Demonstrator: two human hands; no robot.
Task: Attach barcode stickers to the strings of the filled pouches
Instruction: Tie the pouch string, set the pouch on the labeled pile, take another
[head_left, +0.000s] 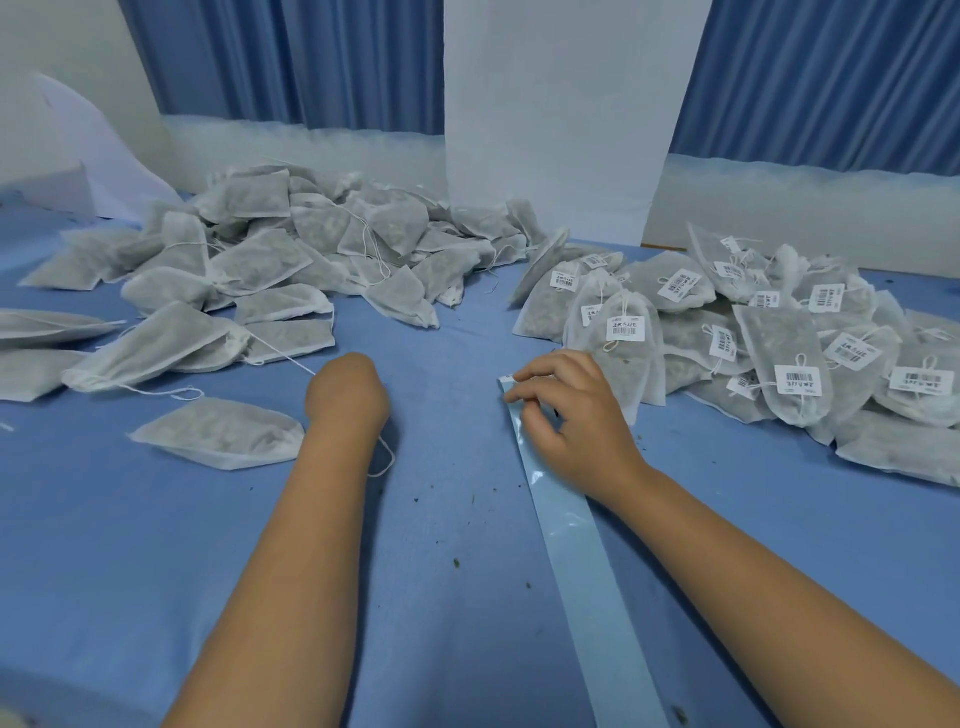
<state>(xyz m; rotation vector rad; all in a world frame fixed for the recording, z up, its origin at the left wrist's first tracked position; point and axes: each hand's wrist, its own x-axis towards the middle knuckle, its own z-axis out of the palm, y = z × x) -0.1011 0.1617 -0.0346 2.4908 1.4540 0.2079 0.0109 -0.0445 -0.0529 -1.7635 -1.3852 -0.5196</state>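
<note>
My left hand (347, 396) is curled into a fist on the blue cloth and grips a thin white string (283, 356). The string runs up-left to an unlabelled filled pouch (156, 345), and a loop of it hangs out below the fist. My right hand (569, 418) rests on the far end of a long pale-blue sticker backing strip (587, 561). Its fingertips pinch a white barcode sticker (506, 380) at the strip's tip. Another unlabelled pouch (221, 434) lies just left of my left forearm.
A heap of unlabelled pouches (291, 260) fills the left and middle back. A heap of labelled pouches (753, 332) lies to the right. The blue cloth-covered table (457, 597) has small crumbs on it. A white pillar and blue curtains stand behind.
</note>
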